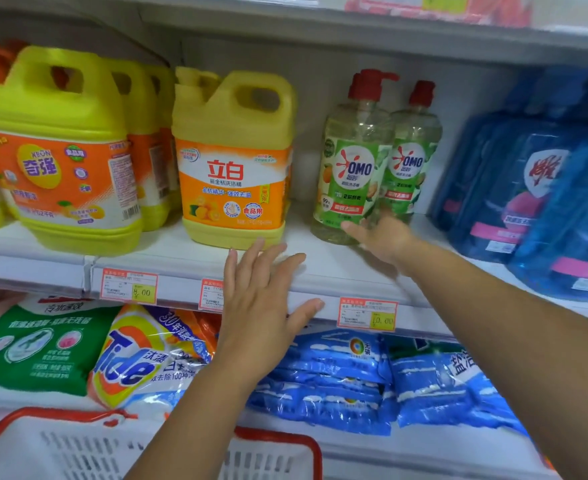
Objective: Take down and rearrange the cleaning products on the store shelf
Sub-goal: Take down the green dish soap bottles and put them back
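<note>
Red-rimmed basket (78,452) is seen nearest, below both arms. Left hand (265,299) is held spread before the shelf (320,268) edge. Right hand (384,237), the nearer one, is set against the base of the upright front OMO bottle (351,168), which stands just beyond it; whether it is gripped cannot be told.

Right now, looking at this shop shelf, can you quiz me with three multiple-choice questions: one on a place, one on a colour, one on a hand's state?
1. The two OMO bottles stand: A) in the basket B) between the nearest yellow jug and the blue bottles C) on the lower shelf
2. Their tops are: A) red B) white C) green
3. The left hand is: A) gripping a jug B) holding a bag C) open, fingers spread
Answers: 1 B, they fill that gap; 2 A, both show red; 3 C, it holds nothing.
</note>
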`<state>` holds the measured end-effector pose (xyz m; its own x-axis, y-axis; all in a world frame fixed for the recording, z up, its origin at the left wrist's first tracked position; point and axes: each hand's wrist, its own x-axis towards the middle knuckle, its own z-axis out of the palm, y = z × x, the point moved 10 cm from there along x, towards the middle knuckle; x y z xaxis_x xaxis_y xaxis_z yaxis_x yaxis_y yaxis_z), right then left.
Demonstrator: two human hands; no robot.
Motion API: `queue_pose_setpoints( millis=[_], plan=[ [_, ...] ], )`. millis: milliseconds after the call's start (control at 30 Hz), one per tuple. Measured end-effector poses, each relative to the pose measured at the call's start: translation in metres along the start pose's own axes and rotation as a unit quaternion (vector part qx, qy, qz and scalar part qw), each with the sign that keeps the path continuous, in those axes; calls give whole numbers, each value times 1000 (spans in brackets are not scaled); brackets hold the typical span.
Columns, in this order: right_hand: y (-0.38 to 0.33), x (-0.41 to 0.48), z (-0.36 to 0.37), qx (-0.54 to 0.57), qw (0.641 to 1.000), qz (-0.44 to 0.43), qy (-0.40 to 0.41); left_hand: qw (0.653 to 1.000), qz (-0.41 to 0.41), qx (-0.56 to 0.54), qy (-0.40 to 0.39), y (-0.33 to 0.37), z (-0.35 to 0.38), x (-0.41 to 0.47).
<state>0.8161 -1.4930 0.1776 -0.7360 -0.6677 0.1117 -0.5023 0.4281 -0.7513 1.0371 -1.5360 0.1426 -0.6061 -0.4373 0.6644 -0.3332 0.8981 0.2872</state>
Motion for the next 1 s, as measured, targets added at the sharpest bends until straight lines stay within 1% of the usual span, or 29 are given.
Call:
queue_pose_setpoints(
  millis=[67,133,167,200,233,267,300,333,367,400,433,467,500,600,633,667,700,800,833,900,933,967,1000],
  plan=[
    [-4,-32,-33,78,990,-48,109,1000,2,-19,9,12,-2,-9],
    [-15,-83,-75,156,955,-135,212,998,50,-27,8,38,2,-24],
    [-18,-109,-91,175,940,-179,233,996,84,-31,2,52,7,-32],
    [-17,-132,-102,187,929,-215,237,993,109,-42,-11,63,14,-41],
    [-8,-152,-107,193,926,-230,228,990,125,-56,-31,72,24,-50],
    [6,-166,-107,200,933,-222,200,987,134,-68,-57,80,35,-61],
    [25,-176,-101,204,947,-194,153,983,142,-72,-89,86,47,-72],
    [49,-182,-89,192,966,-147,90,978,150,-72,-125,91,60,-86],
    [76,-188,-74,150,984,-92,18,971,158,-71,-163,94,72,-101],
    [106,-196,-57,73,995,-42,-57,963,165,-72,-202,97,84,-116],
    [138,-207,-43,-13,992,-1,-123,954,169,-72,-237,98,93,-132],
    [167,-219,-31,-88,979,31,-181,946,169,-70,-266,97,100,-146],
    [196,-231,-23,-133,962,60,-230,940,168,-70,-288,96,105,-159],
    [253,-269,-2,-176,909,118,-360,926,149,-69,-341,88,115,-188],
    [267,-279,2,-193,892,125,-389,922,145,-67,-353,84,118,-195],
    [276,-285,5,-200,886,129,-399,919,141,-66,-363,80,118,-200],
    [284,-288,7,-198,889,134,-390,916,136,-64,-371,76,119,-204],
    [303,-295,10,-164,929,145,-297,912,132,-49,-385,71,121,-211],
    [309,-301,14,-140,939,151,-274,912,133,-36,-386,70,123,-212],
    [319,-316,26,-46,954,173,-241,912,130,-10,-389,69,126,-212],
    [324,-322,32,-18,958,176,-224,909,133,-2,-395,70,128,-212],
    [326,-324,35,-17,964,175,-199,905,131,4,-405,71,129,-212],
    [325,-323,36,-39,969,171,-175,902,129,5,-413,72,130,-212]
  ],
)
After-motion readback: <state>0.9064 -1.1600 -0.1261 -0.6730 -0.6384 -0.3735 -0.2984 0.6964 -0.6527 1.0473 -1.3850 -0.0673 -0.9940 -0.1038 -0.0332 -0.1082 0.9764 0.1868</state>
